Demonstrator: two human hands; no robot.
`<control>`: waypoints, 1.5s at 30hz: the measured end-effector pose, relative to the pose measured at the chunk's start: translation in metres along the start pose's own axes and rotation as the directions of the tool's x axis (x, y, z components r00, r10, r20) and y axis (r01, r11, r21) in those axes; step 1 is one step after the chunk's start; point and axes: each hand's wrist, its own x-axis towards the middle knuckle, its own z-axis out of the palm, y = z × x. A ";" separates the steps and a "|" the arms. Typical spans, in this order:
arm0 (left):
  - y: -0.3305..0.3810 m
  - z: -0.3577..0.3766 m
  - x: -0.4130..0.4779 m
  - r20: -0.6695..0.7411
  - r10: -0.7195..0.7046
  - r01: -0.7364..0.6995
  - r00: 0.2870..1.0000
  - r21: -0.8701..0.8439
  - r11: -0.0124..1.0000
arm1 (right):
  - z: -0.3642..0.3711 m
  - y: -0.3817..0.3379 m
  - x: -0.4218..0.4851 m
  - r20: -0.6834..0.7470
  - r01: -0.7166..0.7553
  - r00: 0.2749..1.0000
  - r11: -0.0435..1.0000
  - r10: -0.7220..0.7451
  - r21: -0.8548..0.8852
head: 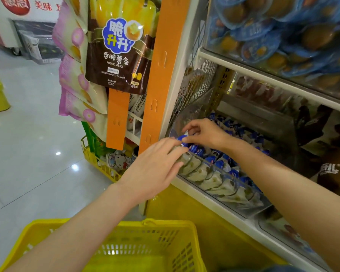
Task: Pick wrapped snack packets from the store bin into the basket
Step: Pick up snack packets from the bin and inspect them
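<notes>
Snack packet over clear shelf bin: right hand pinching, left hand flat-fingered alongside.

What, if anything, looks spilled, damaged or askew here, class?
Nothing stands out. The packets lean in a tidy row inside the clear bin; the right hand pinches one packet at its left end.
</notes>
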 end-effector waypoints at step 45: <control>0.048 0.002 -0.176 0.094 -0.642 0.445 0.761 -0.796 0.411 | 0.157 -0.064 -0.181 0.125 -0.178 0.984 0.726 0.127 0.664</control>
